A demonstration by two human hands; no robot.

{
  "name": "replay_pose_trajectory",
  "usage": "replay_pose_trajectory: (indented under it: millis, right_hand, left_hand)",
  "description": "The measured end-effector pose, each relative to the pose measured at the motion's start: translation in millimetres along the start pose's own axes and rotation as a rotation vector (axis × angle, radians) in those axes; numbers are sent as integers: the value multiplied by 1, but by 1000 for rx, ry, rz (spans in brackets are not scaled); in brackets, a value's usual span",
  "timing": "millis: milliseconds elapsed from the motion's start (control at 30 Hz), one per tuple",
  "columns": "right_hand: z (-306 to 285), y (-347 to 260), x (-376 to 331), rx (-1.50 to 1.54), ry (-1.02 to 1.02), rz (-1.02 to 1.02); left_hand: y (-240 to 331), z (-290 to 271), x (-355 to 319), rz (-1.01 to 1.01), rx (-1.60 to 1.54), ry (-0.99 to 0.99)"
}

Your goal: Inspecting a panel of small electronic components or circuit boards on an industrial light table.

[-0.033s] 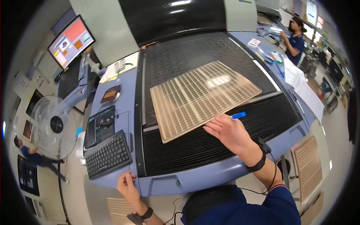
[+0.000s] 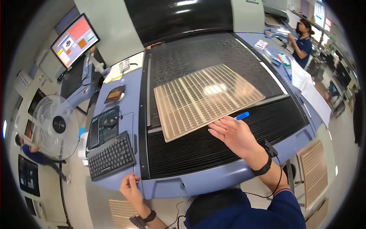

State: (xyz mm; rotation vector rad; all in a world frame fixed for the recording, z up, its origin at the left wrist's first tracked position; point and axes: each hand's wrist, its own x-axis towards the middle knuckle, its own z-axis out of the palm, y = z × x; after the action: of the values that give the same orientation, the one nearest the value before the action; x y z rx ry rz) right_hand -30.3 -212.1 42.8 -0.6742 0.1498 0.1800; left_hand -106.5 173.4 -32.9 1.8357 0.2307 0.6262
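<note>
And the panel [image 2: 202, 103] has swung a touch: its right corner sits slightly nearer the person than in the earlier frame, its left corner slightly farther off, and the patch of glare slides left across its face.

Biggest first: the black bed [image 2: 179, 57] fills the middle, edged by the blue tabletop [image 2: 131, 91], with a ribbed strip [image 2: 171, 162] along the near side. There's the panel, skewed across bed and strip; whether its near edge is raised, I can't tell.

It looks broad, thin and flat, probably light for its size and fairly stiff, maybe with a little flex across the middle. That gloss suggests a slippery face, and the fine rows of pattern could well scratch. Best hold, I'd judge: the plain rims on two opposite sides, clear of the pattern.

Over on the left, the keyboard [image 2: 111, 155]. Now the right hand [image 2: 240, 138], palm up, fingers nearly straight, tips at the panel's near edge; I can't tell whether that grip has any hold on it. The left hand [image 2: 131, 189] hangs loosely half-curled by the keyboard's near corner, nothing visible in it. And smallest, a blue pen [image 2: 243, 115] pokes out beside the right fingers.
</note>
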Motion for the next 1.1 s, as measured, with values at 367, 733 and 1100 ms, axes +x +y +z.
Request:
replay_pose_trajectory:
  millis: [367, 733, 1100]
  right_hand:
    - [-14, 26, 62, -1989, -269, -502]
    - [-12, 10, 115, -1956, -437, -553]
    - [-3, 25, 82, -2000, -446, -563]
  left_hand:
    - [2, 2, -4, 11, -25, 6]
    - [3, 6, -2, 11, -40, 21]
    - [4, 2, 2, 5, -47, 0]
